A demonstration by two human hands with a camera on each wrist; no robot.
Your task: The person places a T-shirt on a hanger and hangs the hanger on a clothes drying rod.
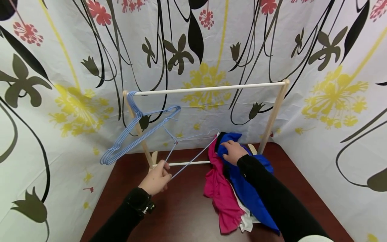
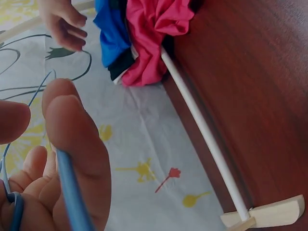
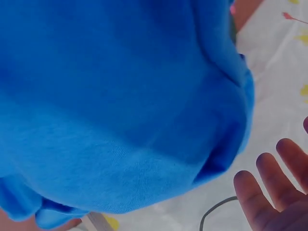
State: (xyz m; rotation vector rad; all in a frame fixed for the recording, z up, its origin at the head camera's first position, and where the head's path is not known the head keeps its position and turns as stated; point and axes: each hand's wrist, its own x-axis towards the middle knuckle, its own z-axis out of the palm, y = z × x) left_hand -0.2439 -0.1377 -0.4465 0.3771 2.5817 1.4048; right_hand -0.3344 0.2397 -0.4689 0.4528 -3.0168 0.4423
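Observation:
My left hand (image 1: 155,179) grips a thin blue hanger (image 1: 195,157) by one side. In the left wrist view, the blue hanger (image 2: 73,190) passes along the fingers. The hanger's far corner reaches toward the clothes. My right hand (image 1: 234,152) is at the top of a blue garment (image 1: 248,183), its fingers extended and loosely bent. The right wrist view shows the fingers (image 3: 269,180) apart from one another, beside the blue cloth (image 3: 120,120). A pink garment (image 1: 222,198) lies to the left of the blue one, with white cloth (image 1: 246,220) showing beneath.
A wooden rack with a white top rail (image 1: 208,89) stands on a dark red-brown table (image 1: 181,208). Several blue hangers (image 1: 106,159) hang at the rail's left end. The lower bar (image 1: 187,163) runs behind the clothes. A floral curtain (image 1: 205,43) surrounds the table.

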